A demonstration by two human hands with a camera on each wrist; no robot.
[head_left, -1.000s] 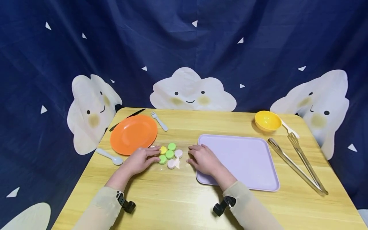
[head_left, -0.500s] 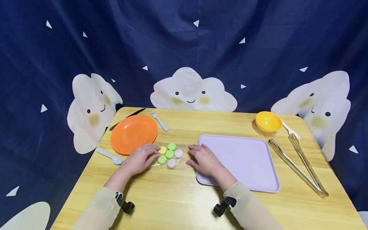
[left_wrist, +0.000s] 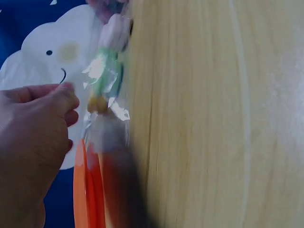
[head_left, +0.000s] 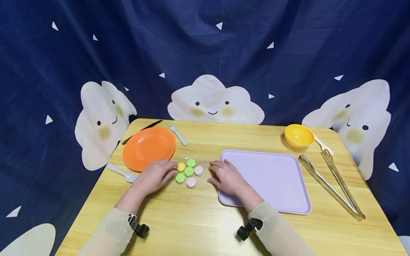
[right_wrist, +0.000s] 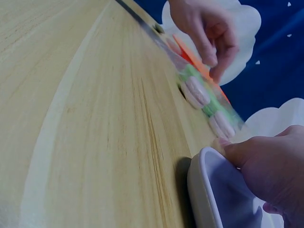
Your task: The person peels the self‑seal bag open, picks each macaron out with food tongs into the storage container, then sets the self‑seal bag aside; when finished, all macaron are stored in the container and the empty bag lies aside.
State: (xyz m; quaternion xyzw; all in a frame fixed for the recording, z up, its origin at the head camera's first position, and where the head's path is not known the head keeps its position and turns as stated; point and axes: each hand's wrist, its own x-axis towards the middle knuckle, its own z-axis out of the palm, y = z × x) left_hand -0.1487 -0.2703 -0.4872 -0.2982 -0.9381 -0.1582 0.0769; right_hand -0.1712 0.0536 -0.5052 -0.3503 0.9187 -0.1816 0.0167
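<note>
A clear plastic pack of macarons [head_left: 189, 172], with yellow, green and pale pink pieces, lies on the table between both hands. My left hand [head_left: 156, 176] hovers at its left end, fingers loosely bent beside the yellow macaron [head_left: 181, 167]. In the left wrist view that hand [left_wrist: 40, 116] shows a gap from the pack. My right hand [head_left: 228, 179] reaches over the left rim of the lilac tray [head_left: 266, 177]. Its fingertips sit right at the pack's right end, thumb and forefinger apart.
Left of the pack are an orange plate [head_left: 148, 147], a spoon [head_left: 121, 173], a fork [head_left: 178, 134] and a black utensil [head_left: 152, 125]. On the right stand a yellow bowl [head_left: 299, 135] and metal tongs [head_left: 330, 185], with a white-handled utensil [head_left: 323, 144] behind the bowl.
My left fingers have drawn back slightly left from the yellow macaron. Reflections on the clear wrap have shifted. My right hand stays almost where it was.
</note>
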